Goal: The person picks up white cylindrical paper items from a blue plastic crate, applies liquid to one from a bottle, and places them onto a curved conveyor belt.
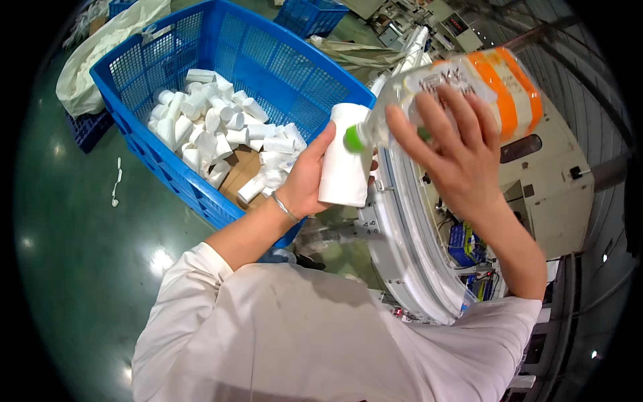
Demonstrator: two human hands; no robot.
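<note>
My left hand (307, 175) is closed around a white paper roll (343, 175), which stands nearly upright above the near right corner of the blue crate. My right hand (461, 151) grips a large clear plastic bottle (499, 90) with an orange-and-white label. The bottle is tilted, its green cap (353, 139) pointing down and left at the roll's side. Cap and roll overlap in this view; I cannot tell whether they touch. Most of my left fingers are hidden behind the roll, and my right thumb is mostly out of sight.
The large blue crate (161, 161) holds many loose white rolls (213, 120) and some brown cardboard. Close on my right runs a curved white conveyor rail (408, 231), with machinery beyond. A white sack (84, 77) sits at the far left on the green floor (87, 241).
</note>
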